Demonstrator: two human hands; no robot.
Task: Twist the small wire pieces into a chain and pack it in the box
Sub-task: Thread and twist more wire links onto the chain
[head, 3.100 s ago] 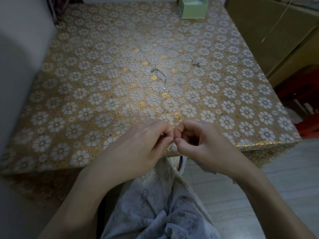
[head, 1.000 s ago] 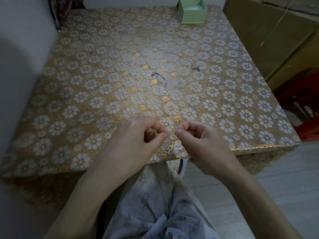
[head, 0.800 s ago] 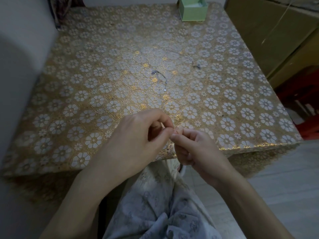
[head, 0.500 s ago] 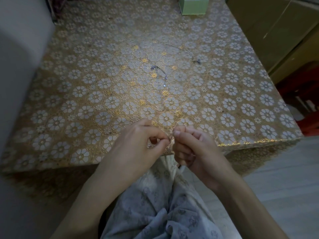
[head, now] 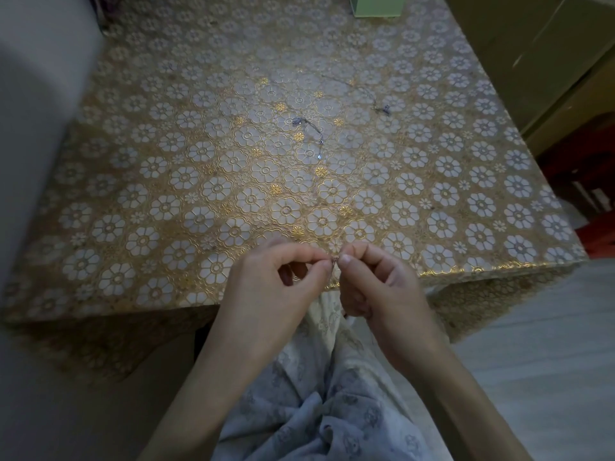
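Observation:
My left hand (head: 276, 284) and my right hand (head: 376, 284) meet over the table's near edge. Each pinches a tiny wire piece (head: 334, 259) between thumb and forefinger, fingertips almost touching; the wire is barely visible. On the table's middle lies a short silver wire piece (head: 311, 129) with a small bead end. A longer thin wire strand (head: 366, 98) lies farther back to the right, ending in a small dark knot. The green box (head: 377, 6) stands at the far edge, cut off by the frame.
The table (head: 166, 181) wears a gold cloth with white flowers. A grey wall or panel (head: 36, 94) stands at left. An olive cabinet (head: 539, 61) stands at right, with red objects (head: 595, 234) on the floor beyond the table corner.
My hands stay pinched together at the table's near edge, shifting slightly as the fingertips work the wire. The view has tilted down a little, so the green box sits higher.

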